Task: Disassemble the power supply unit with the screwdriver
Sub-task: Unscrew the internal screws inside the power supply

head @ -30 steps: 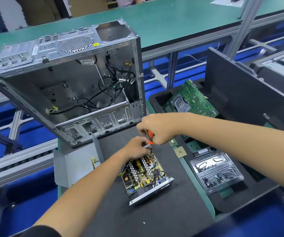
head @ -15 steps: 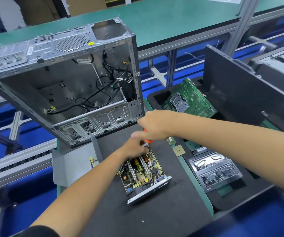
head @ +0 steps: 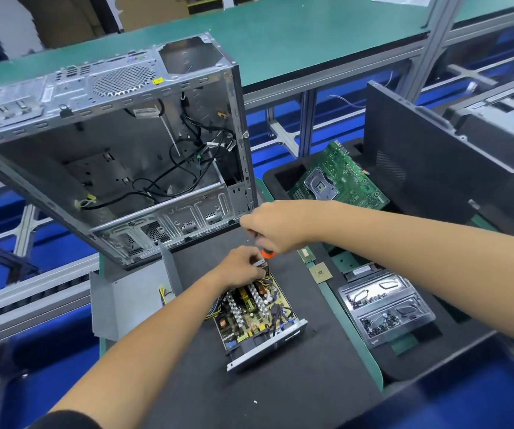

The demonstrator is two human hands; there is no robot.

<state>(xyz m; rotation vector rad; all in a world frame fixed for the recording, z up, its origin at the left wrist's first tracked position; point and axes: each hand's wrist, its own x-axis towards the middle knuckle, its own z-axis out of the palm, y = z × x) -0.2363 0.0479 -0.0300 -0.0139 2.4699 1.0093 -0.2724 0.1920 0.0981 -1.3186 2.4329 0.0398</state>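
- Already the power supply unit [head: 257,317] is lying uncovered on the dark mat [head: 296,397], just in front of the tilted computer case [head: 110,156]; its circuit board is showing, with coils, capacitors and heat sinks exposed, so the lid appears to be off.
- Beside the unit, on its left side, a bent grey metal sheet [head: 119,298] is lying; I am judging it to be the removed cover, though I cannot tell for certain.
- At the unit's far end the right hand [head: 276,229] is gripping the screwdriver [head: 267,253], fingers curled around the orange and black handle, with the tip pointing down toward the board's far edge; the tip itself is hidden.
- Just below that hand, the left hand [head: 241,267] is resting on the unit's far end, its fingers bent and seemingly pinching a small grey part near the shaft; what the part is I cannot tell.
- Judging from this, a screw at the far edge is being worked on, while the board is sitting in its metal base, so freeing and lifting it out is still to come.
- To the right of the unit, a compartmented metal tray [head: 385,308] is holding small dark screws, and a green motherboard [head: 339,181] is resting beyond it in black foam.
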